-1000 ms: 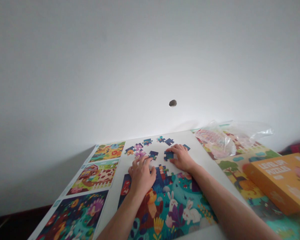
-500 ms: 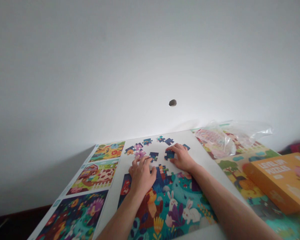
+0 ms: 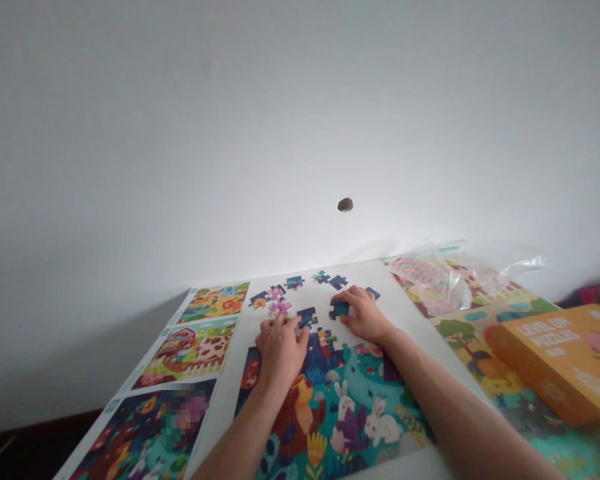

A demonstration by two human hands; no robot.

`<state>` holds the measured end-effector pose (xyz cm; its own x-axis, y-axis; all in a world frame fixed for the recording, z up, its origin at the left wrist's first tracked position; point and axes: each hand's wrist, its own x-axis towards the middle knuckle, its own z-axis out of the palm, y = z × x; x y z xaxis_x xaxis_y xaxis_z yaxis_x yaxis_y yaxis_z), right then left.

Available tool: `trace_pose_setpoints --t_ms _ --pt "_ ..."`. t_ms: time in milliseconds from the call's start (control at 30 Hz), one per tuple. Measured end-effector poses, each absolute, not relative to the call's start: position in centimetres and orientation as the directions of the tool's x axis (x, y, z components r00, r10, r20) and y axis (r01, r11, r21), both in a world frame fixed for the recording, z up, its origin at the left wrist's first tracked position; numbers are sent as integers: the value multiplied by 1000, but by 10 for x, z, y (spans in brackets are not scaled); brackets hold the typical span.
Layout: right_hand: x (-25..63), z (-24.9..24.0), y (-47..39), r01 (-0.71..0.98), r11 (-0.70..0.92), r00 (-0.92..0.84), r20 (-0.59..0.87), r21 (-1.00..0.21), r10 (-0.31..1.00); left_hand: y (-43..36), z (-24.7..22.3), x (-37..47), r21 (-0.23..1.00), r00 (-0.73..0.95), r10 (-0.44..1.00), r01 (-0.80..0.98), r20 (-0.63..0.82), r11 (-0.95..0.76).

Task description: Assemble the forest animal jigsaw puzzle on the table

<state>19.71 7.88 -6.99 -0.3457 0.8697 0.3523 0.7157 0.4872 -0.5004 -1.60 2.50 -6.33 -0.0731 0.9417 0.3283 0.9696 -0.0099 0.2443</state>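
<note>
A partly joined puzzle (image 3: 350, 413) with white rabbits lies on the white table (image 3: 225, 393). At its upper edge my left hand (image 3: 283, 343) has thumb and fingers closed on the lower left of a dark blue piece (image 3: 307, 317), which lies just above the joined part. My right hand (image 3: 364, 315) rests to the right, its thumb and index finger on the right side of another dark blue piece (image 3: 339, 307). Loose purple pieces (image 3: 280, 307) lie beyond my left hand, and a blue piece (image 3: 373, 293) shows behind my right hand.
Three picture sheets, one with a cow (image 3: 195, 350), run down the left. On the right are an orange box (image 3: 560, 360), a clear plastic bag (image 3: 440, 283) and a printed picture with a tree (image 3: 455, 333). A wall with a hole (image 3: 345, 205) stands behind.
My left hand has moved slightly toward me, and the dark blue piece at its fingertips has shifted down, nearer the joined puzzle. My right hand has hardly moved.
</note>
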Motion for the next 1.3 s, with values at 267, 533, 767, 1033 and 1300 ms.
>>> trace_pose_setpoints --t_ms 267,533,767,1033,1300 --pt "197 -65 78 664 521 -377 361 -537 853 25 -63 -16 293 -93 940 956 329 -8" --pt "198 -68 79 631 520 -363 372 -576 854 26 -64 -17 297 -96 938 955 332 -8" --pt "198 -67 79 632 518 -363 370 -577 855 27 -67 -18 312 -68 938 949 339 -44" --pt "199 -73 82 637 529 -355 395 -561 847 32 -73 -21 387 -57 908 914 415 -120" --pt "199 -75 84 666 488 -309 387 -565 869 34 -75 -21 538 -20 834 773 551 -336"
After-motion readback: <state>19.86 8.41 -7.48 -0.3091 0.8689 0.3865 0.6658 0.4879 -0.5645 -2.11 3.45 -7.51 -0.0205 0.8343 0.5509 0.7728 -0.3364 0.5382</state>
